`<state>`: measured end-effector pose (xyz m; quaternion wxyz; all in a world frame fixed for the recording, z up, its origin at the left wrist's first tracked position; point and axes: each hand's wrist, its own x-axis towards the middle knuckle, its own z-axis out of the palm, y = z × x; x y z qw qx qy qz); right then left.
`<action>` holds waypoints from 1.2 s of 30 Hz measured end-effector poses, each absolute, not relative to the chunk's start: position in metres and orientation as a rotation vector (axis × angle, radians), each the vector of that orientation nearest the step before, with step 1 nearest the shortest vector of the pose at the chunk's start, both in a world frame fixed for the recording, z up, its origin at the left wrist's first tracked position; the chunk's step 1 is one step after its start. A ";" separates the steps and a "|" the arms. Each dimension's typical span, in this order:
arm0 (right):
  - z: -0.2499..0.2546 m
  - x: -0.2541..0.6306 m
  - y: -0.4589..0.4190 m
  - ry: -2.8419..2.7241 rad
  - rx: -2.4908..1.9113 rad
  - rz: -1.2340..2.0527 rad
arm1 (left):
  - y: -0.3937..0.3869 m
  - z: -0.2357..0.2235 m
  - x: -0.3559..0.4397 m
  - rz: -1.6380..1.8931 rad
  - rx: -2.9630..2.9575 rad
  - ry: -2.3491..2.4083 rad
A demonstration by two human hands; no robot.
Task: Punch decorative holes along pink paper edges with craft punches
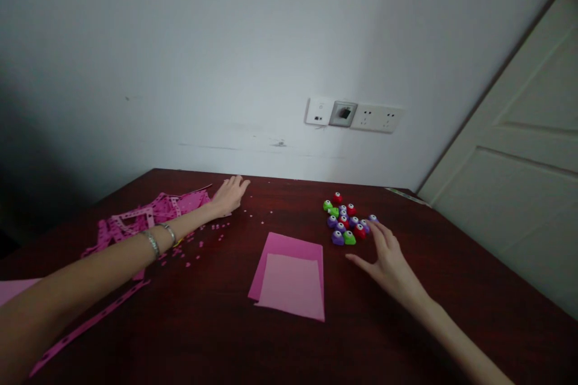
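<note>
My left hand (230,195) reaches to the far left part of the table, palm down with its fingers stretched out. Beside it lies a heap of pink paper scraps (149,212) punched with holes. My right hand (386,255) is open, thumb and fingers apart, at the near right side of a cluster of small craft punches (343,221) in red, green and purple. Its fingertips are close to the purple punches; whether they touch is unclear. Between the hands lie a light pink paper sheet (291,283) and, under it, a darker pink sheet (293,243).
Tiny pink cut-outs (198,245) are scattered on the dark red-brown table (212,325). A punched pink strip (90,325) lies at the near left. Behind stands a white wall (226,72) with sockets (377,118); a panelled door (524,174) is on the right.
</note>
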<state>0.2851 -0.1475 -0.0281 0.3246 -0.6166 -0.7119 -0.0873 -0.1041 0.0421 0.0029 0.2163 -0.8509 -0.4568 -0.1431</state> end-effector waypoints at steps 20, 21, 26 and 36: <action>-0.068 0.349 -0.089 -1.910 -1.807 0.135 | 0.057 0.004 0.142 -0.207 -3.192 -0.405; -0.068 0.347 -0.089 -1.925 -1.806 0.130 | 0.057 0.005 0.143 -0.217 -3.188 -0.399; -0.069 0.338 -0.086 -1.930 -1.826 0.101 | 0.063 0.015 0.146 -0.165 -3.221 -0.319; -0.061 0.316 -0.077 -1.884 -1.855 0.095 | 0.069 0.029 0.161 0.198 -3.140 -0.612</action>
